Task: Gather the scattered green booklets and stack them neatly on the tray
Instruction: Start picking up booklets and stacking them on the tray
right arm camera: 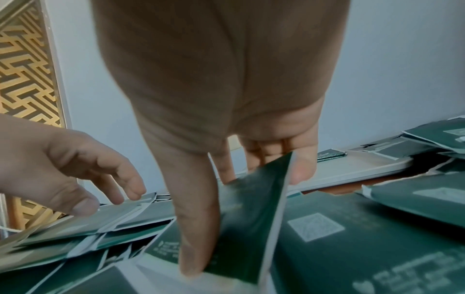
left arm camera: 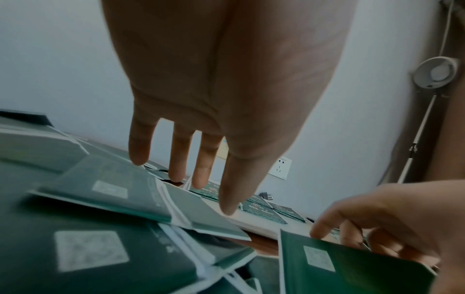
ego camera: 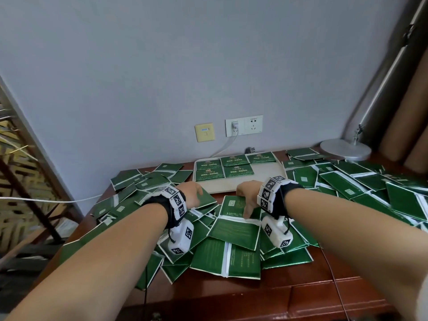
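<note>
With the right hand [right arm camera: 226,111] pinching one booklet [right arm camera: 254,214] just before the tray [ego camera: 261,179] and the left hand [left arm camera: 221,95] spread empty, overlapping neighbours could drag along and skew the stack

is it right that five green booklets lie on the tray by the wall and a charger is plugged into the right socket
Not quite: the charger sits in the left socket, while the right socket has nothing in it, as the head view shows. The rest holds: five green booklets lie on the tray by the wall.
</note>
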Tool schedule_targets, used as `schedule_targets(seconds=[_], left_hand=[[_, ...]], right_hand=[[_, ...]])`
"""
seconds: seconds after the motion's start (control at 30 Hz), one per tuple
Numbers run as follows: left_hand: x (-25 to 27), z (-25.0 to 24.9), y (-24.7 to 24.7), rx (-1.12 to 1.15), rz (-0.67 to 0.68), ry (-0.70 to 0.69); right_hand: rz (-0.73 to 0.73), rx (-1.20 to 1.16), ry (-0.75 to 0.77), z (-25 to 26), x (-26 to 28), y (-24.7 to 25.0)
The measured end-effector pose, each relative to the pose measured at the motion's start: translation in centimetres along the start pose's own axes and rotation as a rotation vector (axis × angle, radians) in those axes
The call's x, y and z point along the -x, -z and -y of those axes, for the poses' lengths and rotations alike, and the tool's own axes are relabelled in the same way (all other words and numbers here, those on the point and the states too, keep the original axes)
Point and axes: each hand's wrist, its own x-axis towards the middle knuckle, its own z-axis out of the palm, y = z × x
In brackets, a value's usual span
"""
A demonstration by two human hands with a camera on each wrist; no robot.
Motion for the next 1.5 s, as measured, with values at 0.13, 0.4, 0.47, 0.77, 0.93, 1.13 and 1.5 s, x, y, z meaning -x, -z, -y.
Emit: schedule_targets(seconds=[0.13,0.4,0.47,0.77,0.93,1.13,1.5], left_hand=[[-1.5,-1.5,-0.2,-0.047,0.044,-0.023],[-3.3,-3.6,-0.2,-0.201,0.138,-0.076],[-3.6,-3.8,-0.4,-0.249,0.172,-0.083],[-4.0,-4.7,-0.3,-0.424,0.298,-0.094],[-4.4,-4.2,-0.7,-0.439,0.255,-0.081],[-5.0,-3.6,-0.9,-0.377,0.211,-0.062],[-3.8,-3.0,1.9,-0.111,-0.088,-0.053]], right_hand=[[-0.032,0.019,0.004,-1.1,0.0,0.6],[-0.150,-0.003,-0.048,-4.0,0.0,1.7],[-0.190,-0.024,-0.052,-4.7,0.0,2.1],[-0.241,-0.078,-0.034,-6.0,-0.4,2.0],[-0.252,-0.088,-0.028,-6.1,-0.7,1.6],[-0.258,-0.098,-0.017,-6.0,-0.8,1.5],[-0.286,-0.103,0.010,-5.7,0.5,2.3]])
